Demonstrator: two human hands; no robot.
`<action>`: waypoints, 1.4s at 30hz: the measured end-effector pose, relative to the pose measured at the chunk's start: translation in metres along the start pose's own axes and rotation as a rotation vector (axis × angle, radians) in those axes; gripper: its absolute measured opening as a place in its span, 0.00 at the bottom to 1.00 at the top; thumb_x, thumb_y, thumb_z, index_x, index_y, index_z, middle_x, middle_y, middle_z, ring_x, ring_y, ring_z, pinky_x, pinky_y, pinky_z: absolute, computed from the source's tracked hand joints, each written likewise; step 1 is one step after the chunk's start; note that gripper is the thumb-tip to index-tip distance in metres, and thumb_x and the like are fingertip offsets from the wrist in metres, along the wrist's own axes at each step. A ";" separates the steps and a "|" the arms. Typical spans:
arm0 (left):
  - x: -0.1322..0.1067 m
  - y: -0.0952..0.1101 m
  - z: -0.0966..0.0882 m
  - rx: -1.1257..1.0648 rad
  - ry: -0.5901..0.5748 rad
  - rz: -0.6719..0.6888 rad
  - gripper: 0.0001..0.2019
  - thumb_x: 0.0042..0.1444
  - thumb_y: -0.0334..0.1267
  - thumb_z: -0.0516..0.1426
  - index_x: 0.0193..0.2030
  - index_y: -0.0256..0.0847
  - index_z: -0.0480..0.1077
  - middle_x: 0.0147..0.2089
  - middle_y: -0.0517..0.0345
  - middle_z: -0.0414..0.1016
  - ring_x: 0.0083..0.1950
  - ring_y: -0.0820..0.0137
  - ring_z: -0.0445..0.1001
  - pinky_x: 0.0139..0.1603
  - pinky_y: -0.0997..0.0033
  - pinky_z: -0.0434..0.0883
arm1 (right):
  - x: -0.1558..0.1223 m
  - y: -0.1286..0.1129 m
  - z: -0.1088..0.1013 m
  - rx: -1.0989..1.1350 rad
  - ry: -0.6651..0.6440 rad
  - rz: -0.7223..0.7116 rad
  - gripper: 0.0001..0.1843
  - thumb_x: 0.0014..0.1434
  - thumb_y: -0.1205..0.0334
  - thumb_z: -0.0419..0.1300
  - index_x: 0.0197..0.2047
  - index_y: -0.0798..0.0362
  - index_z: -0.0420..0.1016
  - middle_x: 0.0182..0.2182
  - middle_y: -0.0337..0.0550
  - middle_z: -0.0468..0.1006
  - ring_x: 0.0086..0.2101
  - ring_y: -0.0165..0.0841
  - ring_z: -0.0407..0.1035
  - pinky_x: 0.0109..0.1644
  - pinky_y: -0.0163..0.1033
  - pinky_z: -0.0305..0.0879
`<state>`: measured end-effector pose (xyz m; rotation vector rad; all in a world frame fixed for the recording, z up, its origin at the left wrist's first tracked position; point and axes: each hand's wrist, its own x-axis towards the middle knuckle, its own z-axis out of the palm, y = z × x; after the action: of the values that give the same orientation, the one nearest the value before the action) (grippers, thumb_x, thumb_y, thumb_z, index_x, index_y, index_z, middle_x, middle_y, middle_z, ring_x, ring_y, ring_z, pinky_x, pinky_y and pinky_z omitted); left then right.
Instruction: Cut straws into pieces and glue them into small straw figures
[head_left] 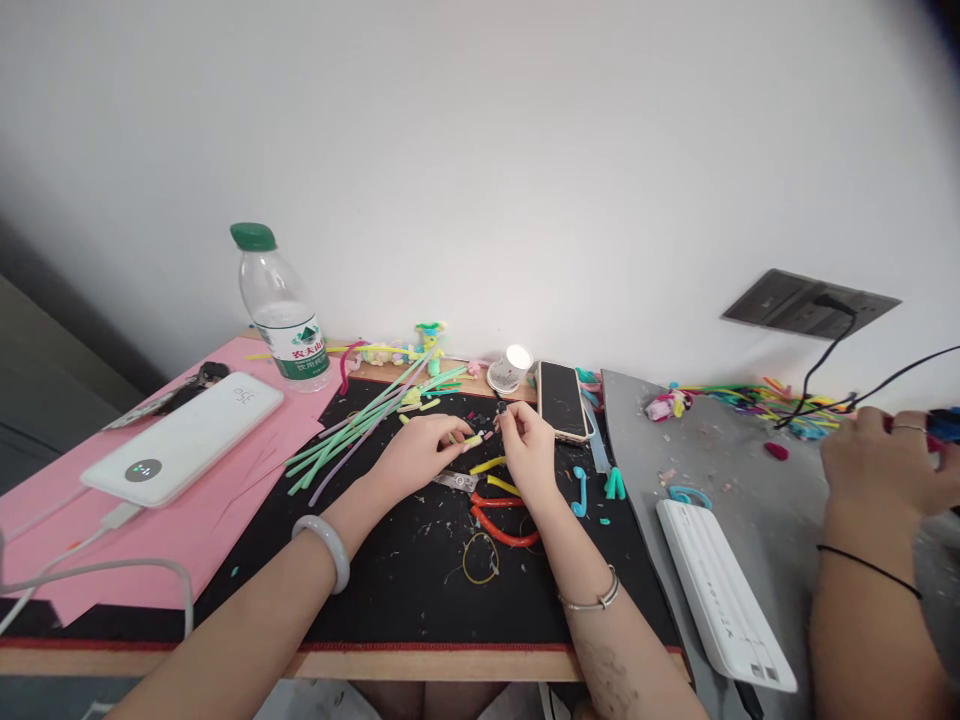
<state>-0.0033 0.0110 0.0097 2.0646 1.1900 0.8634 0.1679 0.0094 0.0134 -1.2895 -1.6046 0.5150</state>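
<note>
My left hand (424,450) is closed, its fingertips pinching a short pale-yellow fuzzy stem piece (472,442) with a pinkish tip. Close beside it, my right hand (529,450) is closed too, thumb and finger pressed on something small and dark that I cannot make out. Under and between the hands lie red-handled scissors (504,530) and short yellow stem pieces (489,465). Left of my left hand, long green and purple pipe cleaners (337,435) fan out on the black mat (360,600). A rubber band (481,558) rests below the scissors.
A white power bank (184,440) and a water bottle (281,310) stand left on pink paper (255,530). Behind my hands are a small lit cup (508,370) and a phone (562,400). Rightward, a second power bank (724,590) lies near another person's hand (874,470).
</note>
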 end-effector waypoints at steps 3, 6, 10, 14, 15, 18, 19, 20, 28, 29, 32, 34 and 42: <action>0.002 0.000 -0.001 -0.174 0.111 -0.078 0.12 0.51 0.39 0.54 0.42 0.40 0.70 0.35 0.55 0.73 0.31 0.71 0.72 0.34 0.71 0.68 | 0.002 0.003 0.001 0.071 0.010 0.060 0.08 0.55 0.62 0.51 0.28 0.54 0.67 0.23 0.39 0.70 0.22 0.28 0.64 0.27 0.34 0.60; 0.003 -0.001 -0.001 -0.339 0.161 -0.153 0.16 0.50 0.40 0.54 0.46 0.39 0.68 0.36 0.55 0.71 0.27 0.73 0.71 0.27 0.74 0.67 | 0.003 0.004 0.003 0.196 -0.010 0.140 0.05 0.51 0.62 0.56 0.31 0.54 0.70 0.26 0.40 0.73 0.21 0.29 0.65 0.26 0.35 0.61; 0.004 0.001 -0.002 -0.473 0.188 -0.211 0.17 0.48 0.38 0.56 0.47 0.38 0.67 0.38 0.55 0.69 0.28 0.74 0.71 0.25 0.76 0.66 | 0.002 0.003 0.007 0.341 -0.070 0.220 0.06 0.47 0.63 0.59 0.32 0.54 0.71 0.28 0.41 0.74 0.22 0.28 0.65 0.24 0.33 0.60; 0.004 0.002 -0.002 -0.543 0.212 -0.262 0.18 0.48 0.36 0.56 0.47 0.37 0.67 0.39 0.54 0.69 0.30 0.74 0.71 0.27 0.75 0.67 | 0.001 0.003 0.007 0.364 -0.094 0.243 0.05 0.48 0.62 0.59 0.27 0.55 0.69 0.20 0.37 0.70 0.20 0.27 0.62 0.22 0.32 0.56; 0.004 0.002 -0.002 -0.549 0.212 -0.268 0.18 0.48 0.36 0.56 0.48 0.37 0.67 0.40 0.54 0.68 0.30 0.74 0.71 0.27 0.76 0.67 | 0.001 0.003 0.007 0.356 -0.093 0.235 0.06 0.49 0.61 0.59 0.25 0.55 0.67 0.19 0.36 0.69 0.19 0.26 0.61 0.22 0.32 0.56; 0.004 0.001 -0.001 -0.564 0.202 -0.257 0.19 0.49 0.38 0.56 0.49 0.37 0.66 0.40 0.54 0.69 0.29 0.75 0.71 0.27 0.76 0.67 | 0.001 0.003 0.006 0.343 -0.085 0.203 0.11 0.52 0.58 0.57 0.23 0.53 0.61 0.17 0.34 0.66 0.17 0.25 0.57 0.21 0.31 0.53; 0.004 0.000 0.000 -0.570 0.194 -0.250 0.19 0.49 0.39 0.56 0.49 0.38 0.66 0.40 0.54 0.69 0.29 0.75 0.71 0.27 0.76 0.67 | 0.001 0.004 0.006 0.347 -0.085 0.196 0.13 0.53 0.57 0.56 0.23 0.53 0.60 0.16 0.33 0.65 0.17 0.24 0.56 0.20 0.31 0.52; 0.004 0.000 0.000 -0.575 0.187 -0.244 0.19 0.49 0.40 0.57 0.49 0.38 0.66 0.40 0.54 0.69 0.29 0.75 0.71 0.26 0.76 0.67 | 0.001 0.004 0.006 0.355 -0.086 0.191 0.14 0.54 0.56 0.55 0.22 0.52 0.58 0.15 0.32 0.64 0.16 0.24 0.55 0.20 0.30 0.51; 0.004 0.000 0.000 -0.592 0.191 -0.269 0.19 0.49 0.40 0.57 0.48 0.38 0.66 0.40 0.55 0.69 0.29 0.76 0.71 0.26 0.77 0.67 | 0.000 0.004 0.008 0.490 -0.160 0.223 0.25 0.58 0.45 0.47 0.17 0.54 0.60 0.14 0.37 0.65 0.14 0.23 0.53 0.18 0.31 0.48; 0.004 0.000 0.000 -0.594 0.196 -0.275 0.19 0.49 0.40 0.57 0.48 0.38 0.66 0.40 0.55 0.69 0.29 0.76 0.70 0.26 0.77 0.67 | 0.000 0.004 0.008 0.512 -0.165 0.236 0.26 0.58 0.44 0.46 0.17 0.54 0.61 0.14 0.37 0.65 0.14 0.23 0.53 0.17 0.31 0.47; 0.004 0.000 -0.001 -0.604 0.205 -0.284 0.19 0.49 0.40 0.57 0.49 0.38 0.66 0.39 0.55 0.68 0.29 0.76 0.70 0.26 0.77 0.67 | -0.001 0.004 0.008 0.557 -0.168 0.257 0.27 0.59 0.43 0.44 0.18 0.54 0.62 0.15 0.38 0.65 0.14 0.23 0.53 0.17 0.31 0.46; 0.004 0.000 -0.001 -0.616 0.210 -0.287 0.20 0.49 0.41 0.57 0.49 0.38 0.67 0.40 0.54 0.68 0.29 0.76 0.70 0.27 0.76 0.67 | 0.000 0.004 0.007 0.525 -0.162 0.250 0.26 0.59 0.45 0.44 0.19 0.54 0.62 0.15 0.38 0.66 0.14 0.24 0.53 0.17 0.31 0.47; 0.003 0.003 -0.002 -0.638 0.222 -0.295 0.19 0.48 0.40 0.57 0.49 0.38 0.67 0.41 0.54 0.69 0.30 0.76 0.70 0.28 0.76 0.68 | 0.002 0.000 0.002 0.148 -0.013 0.001 0.09 0.55 0.61 0.53 0.34 0.54 0.72 0.40 0.47 0.72 0.32 0.31 0.67 0.28 0.33 0.64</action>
<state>-0.0021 0.0127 0.0142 1.2763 1.1057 1.1615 0.1660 0.0117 0.0133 -1.1779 -1.5465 0.6317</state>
